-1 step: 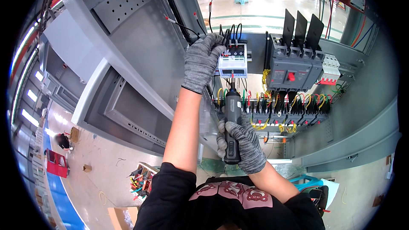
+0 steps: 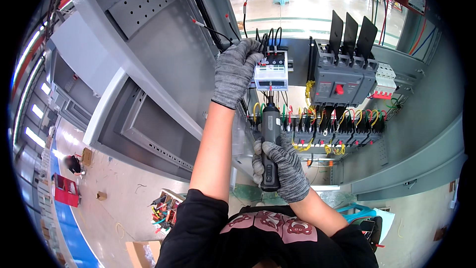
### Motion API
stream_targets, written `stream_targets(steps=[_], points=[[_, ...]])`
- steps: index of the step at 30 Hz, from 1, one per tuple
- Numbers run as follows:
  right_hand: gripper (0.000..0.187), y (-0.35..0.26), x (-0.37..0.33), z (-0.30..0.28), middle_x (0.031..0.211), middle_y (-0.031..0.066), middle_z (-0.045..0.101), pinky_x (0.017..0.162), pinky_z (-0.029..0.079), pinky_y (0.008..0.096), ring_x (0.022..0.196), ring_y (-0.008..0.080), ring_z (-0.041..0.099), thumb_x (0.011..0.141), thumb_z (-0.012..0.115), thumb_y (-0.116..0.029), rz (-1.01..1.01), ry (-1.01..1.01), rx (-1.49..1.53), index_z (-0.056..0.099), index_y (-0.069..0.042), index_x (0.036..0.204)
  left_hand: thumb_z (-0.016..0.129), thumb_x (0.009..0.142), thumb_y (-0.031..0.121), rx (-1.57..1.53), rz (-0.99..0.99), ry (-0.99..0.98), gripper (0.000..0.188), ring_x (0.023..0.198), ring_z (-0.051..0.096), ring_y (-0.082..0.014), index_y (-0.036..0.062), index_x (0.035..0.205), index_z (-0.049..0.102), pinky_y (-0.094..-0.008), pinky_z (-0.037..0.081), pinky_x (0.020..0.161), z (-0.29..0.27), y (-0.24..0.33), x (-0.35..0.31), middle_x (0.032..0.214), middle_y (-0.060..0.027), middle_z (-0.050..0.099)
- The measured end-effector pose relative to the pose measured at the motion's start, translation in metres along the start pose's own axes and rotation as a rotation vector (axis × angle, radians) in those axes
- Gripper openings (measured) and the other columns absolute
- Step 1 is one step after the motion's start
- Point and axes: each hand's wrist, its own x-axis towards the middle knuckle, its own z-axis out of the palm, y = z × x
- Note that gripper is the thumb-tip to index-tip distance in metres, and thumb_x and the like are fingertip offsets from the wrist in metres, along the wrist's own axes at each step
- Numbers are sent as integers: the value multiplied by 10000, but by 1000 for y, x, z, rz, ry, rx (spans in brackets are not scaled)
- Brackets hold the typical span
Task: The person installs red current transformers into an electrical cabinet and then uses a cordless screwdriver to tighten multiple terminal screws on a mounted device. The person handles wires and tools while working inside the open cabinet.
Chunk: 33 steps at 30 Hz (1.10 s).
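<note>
My right hand (image 2: 287, 168), in a grey knit glove, is wrapped round the black body of a cordless electric screwdriver (image 2: 270, 134). The tool points away from me, with its bit (image 2: 270, 92) at the near face of a white meter module (image 2: 271, 77). My gloved left hand (image 2: 234, 72) is at the module's upper left, fingers bent and closed on a black wire at its terminals. Several black wires (image 2: 277, 32) loop up from those terminals. My fingers partly hide the wire's end.
Right of the module stand a large grey circuit breaker (image 2: 339, 85) with black dividers and a small white breaker (image 2: 384, 80). Below runs a row of breakers (image 2: 342, 138) with coloured wires. The cabinet's grey door (image 2: 148, 119) is at left. A box of tools (image 2: 167, 211) lies on the floor.
</note>
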Motion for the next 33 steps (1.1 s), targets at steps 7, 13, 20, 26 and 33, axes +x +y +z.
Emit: stream_targets(steps=[7, 13, 20, 26, 33], points=[[282, 0, 4, 1, 793, 88, 579, 440, 549, 321, 553, 183, 612, 889, 587, -104, -55, -22, 13, 441, -89, 1130, 678, 802, 160, -82, -70, -34, 264, 897, 661, -272, 28, 1028, 648, -357, 507, 817, 1, -1, 1, 948, -144, 683], [312, -2, 10, 0, 788, 92, 578, 434, 537, 316, 550, 182, 607, 890, 582, -100, -20, -38, 22, 416, -77, 1153, 688, 814, 71, 34, -34, -47, 280, 846, 651, -133, -8, 1077, 635, -278, 518, 794, 2, -3, 4, 933, -82, 697], [312, -2, 11, 0, 775, 91, 577, 433, 532, 313, 546, 178, 597, 890, 583, -104, -49, -30, 32, 412, -83, 1150, 686, 812, 100, 209, 73, -47, 314, 907, 672, -225, -3, 1103, 627, -319, 518, 818, 2, 7, 6, 984, -139, 689], [333, -1, 4, 0, 776, 88, 578, 441, 536, 317, 558, 178, 602, 892, 590, -120, -35, -33, -2, 409, -94, 1171, 684, 810, 132, 211, 99, -10, 309, 927, 665, -254, 9, 1090, 638, -334, 507, 840, 1, 6, 0, 990, -149, 682], [398, 9, -15, -13, 811, 58, 603, 484, 498, 261, 597, 130, 583, 884, 612, -241, -10, 51, -215, 507, -59, 1222, 628, 838, 146, -11, 63, -49, 276, 1018, 623, -237, 33, 1088, 663, -336, 456, 934, 0, 18, -2, 1075, -131, 671]])
